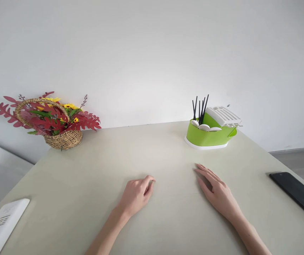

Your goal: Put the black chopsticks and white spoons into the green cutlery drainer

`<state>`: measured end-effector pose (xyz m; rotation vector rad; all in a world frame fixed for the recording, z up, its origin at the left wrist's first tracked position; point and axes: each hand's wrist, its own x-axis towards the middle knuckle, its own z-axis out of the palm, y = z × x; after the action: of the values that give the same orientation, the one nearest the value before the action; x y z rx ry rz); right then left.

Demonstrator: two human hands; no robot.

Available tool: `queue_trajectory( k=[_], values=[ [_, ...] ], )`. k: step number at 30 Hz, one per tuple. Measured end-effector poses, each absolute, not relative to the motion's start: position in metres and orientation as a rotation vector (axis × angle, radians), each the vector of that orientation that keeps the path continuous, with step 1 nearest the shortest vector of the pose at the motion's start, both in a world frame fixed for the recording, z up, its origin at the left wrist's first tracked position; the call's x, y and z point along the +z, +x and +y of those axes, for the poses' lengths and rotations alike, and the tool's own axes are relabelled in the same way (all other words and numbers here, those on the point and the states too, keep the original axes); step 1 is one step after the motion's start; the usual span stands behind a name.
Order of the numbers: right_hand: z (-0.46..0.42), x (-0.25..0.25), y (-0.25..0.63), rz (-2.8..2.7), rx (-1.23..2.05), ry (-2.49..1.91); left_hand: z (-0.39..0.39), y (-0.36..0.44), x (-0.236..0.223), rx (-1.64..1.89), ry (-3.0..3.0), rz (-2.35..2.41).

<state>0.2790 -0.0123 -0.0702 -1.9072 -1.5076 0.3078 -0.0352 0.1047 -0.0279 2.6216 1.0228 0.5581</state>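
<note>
My left hand [137,194] rests on the pale table [101,184], its fingers loosely curled, with a gap between thumb and forefinger. Nothing shows in it, though the other fingertips are hidden underneath. To its right, my right hand [215,191] lies on the tabletop with fingers stretched forward and the thumb apart, holding nothing. Nearest to that hand, just beyond its fingertips, stands a green utensil caddy [205,137] on a white base. It contains black chopsticks [202,109] and several white spoons [204,127]. A white slotted rack [225,116] tops its right part.
A wicker basket [64,139] of red and yellow artificial flowers [53,117] stands at the back left. A white box-like object [5,225] lies at the front left. Along the right edge is a black phone [298,194]. Behind the table rises a white wall [146,63].
</note>
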Motion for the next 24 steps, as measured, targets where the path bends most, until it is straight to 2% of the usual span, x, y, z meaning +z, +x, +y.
queue_trajectory(
  k=[24],
  values=[
    [-0.0091, -0.0615, 0.2824, -1.364, 0.400, -1.925, 0.1048, -0.0344, -0.0286, 0.583, 2.623, 1.007]
  ],
)
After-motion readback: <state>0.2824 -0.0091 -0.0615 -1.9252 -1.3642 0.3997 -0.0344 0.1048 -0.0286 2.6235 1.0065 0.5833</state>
